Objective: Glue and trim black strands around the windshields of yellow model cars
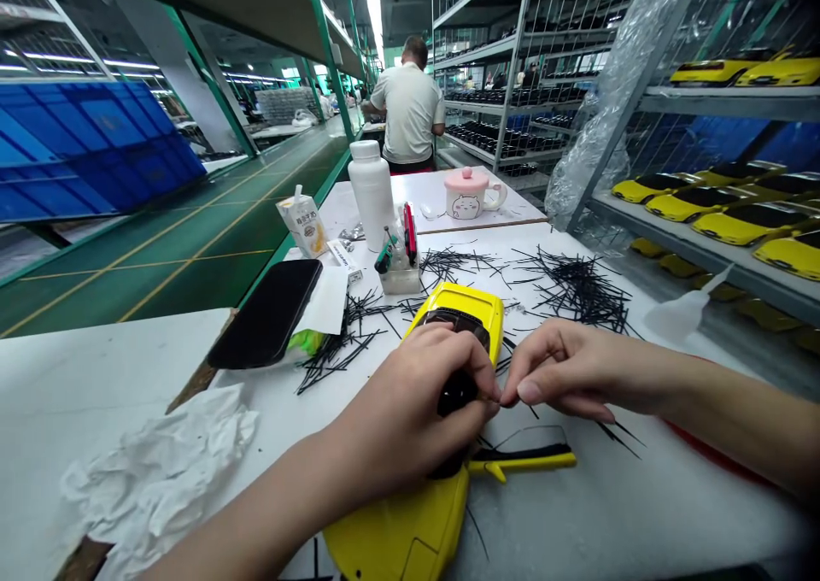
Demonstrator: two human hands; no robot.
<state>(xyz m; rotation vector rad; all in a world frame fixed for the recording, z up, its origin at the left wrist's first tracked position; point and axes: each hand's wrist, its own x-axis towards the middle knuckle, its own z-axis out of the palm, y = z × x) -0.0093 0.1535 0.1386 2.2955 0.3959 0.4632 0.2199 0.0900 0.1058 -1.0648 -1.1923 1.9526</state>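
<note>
A yellow model car (397,525) lies lengthwise on the white table in front of me, its door (529,461) swung out to the right. My left hand (429,384) rests across the car's middle and hides most of the roof and cabin. Its thumb and index finger are pinched together beside the door opening. From the right, my right hand (570,372) meets those fingertips with its own closed pinch. Whatever sits between the fingers is too small to make out. Thin black strips (580,290) are scattered around the car.
Beyond the car stand a clear tool holder (401,278), a white bottle (371,196) and a lidded mug (466,196). To the left lie a black phone (266,314) and crumpled tissue (163,461). Shelves (723,261) of yellow cars line the right; a person (410,115) sits ahead.
</note>
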